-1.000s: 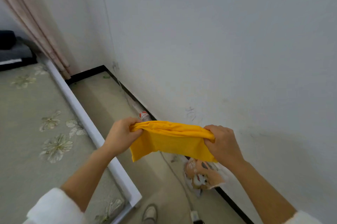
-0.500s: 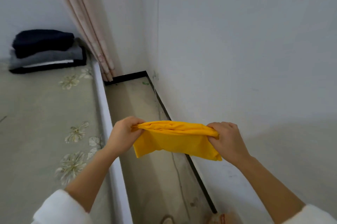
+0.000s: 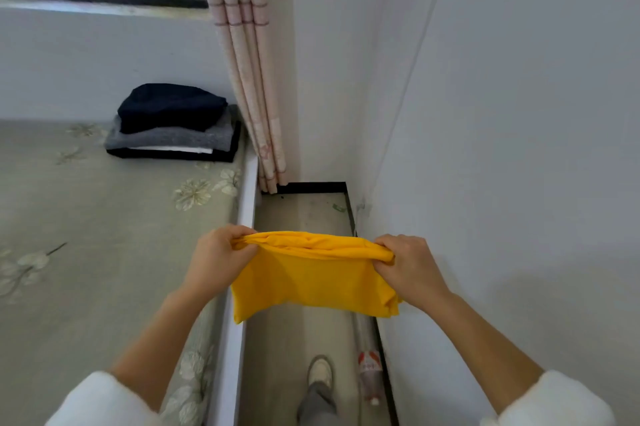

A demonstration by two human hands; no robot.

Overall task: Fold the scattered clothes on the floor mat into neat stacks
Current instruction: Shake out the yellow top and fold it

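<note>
both hands [image 3: 218, 257] [image 3: 410, 268] still grip the yellow garment [image 3: 311, 278]; folded stack [image 3: 173, 124] now nearer.

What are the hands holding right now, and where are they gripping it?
A folded yellow garment, held up in the air. The left hand grips its upper left corner and the right hand grips its upper right corner, so the rest hangs below.

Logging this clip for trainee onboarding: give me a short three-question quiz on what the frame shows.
1. True or false: the left hand and right hand both grip the yellow cloth.
2. The top piece of the stack is: A grey, B navy, C white?
3. What lies beside the shoe?
Key: 1 true; 2 B; 3 a bottle.
</note>
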